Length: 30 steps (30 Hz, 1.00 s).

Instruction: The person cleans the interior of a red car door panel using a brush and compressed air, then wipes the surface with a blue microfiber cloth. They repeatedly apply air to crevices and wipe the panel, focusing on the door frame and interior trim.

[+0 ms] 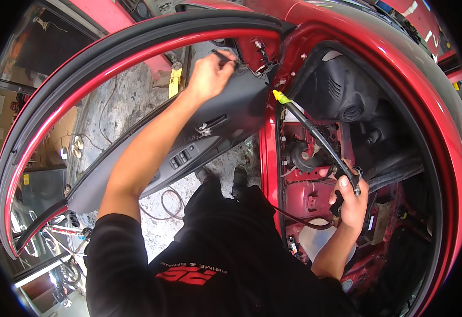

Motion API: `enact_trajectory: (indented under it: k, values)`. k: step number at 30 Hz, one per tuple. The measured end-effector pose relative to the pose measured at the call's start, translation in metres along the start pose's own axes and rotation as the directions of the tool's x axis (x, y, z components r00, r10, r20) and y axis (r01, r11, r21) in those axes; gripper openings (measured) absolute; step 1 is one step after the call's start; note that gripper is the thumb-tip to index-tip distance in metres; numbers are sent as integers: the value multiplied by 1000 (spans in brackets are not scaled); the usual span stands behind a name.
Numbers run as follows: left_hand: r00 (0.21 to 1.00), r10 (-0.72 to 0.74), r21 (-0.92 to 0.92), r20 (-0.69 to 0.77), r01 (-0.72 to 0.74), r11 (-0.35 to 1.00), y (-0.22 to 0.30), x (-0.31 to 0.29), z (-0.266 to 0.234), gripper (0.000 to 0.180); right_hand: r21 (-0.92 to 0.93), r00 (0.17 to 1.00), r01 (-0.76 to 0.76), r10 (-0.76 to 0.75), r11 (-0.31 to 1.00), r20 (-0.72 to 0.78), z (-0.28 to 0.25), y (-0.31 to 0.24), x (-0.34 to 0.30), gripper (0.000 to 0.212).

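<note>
My right hand [351,198] is wrapped round the handle of a spray gun [321,138] with a long black barrel and a yellow tip. The tip points up and left, toward the door opening's edge by the hinge. A pale, rounded container [318,242] is below that hand; I cannot tell whether it joins the gun. My left hand [210,76] is closed at the upper front corner of the open car door [241,98], beside the window frame. Something small and dark [223,56] sticks out of its fingers; its kind is unclear.
The red door frame [270,158] stands between my legs and the stripped car interior [310,203], with bare red metal and black trim. A hose [305,223] runs by my right forearm. Behind the door are a yellow-and-grey stand [175,79] and a bicycle [67,238].
</note>
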<state>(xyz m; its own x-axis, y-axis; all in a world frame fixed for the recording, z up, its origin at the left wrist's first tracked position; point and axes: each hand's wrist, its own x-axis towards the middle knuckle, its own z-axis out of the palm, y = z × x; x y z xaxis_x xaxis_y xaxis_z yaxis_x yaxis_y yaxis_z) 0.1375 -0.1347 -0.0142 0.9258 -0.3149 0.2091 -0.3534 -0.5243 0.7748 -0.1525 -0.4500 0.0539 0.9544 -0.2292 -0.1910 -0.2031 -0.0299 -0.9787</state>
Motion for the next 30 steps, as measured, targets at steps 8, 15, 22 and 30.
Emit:
enact_trajectory:
  k: [8,15,22,30]
  values:
    - [978,207,315,23,-203,927,4,9,3,25,-1,1000,-9,9,1000,9,2,-1,2,65]
    - [977,117,350,178,-174,920,1,12,-10,19,88,999,-30,27,996,42,2,4,1,63]
    - [947,245,362,209,-307,880,-3,15,-6,18,84,998,-50,47,995,37,2,9,0,63]
    - [958,220,293,184,-267,918,6,11,-3,21,114,999,-42,38,993,31,2,8,2,62]
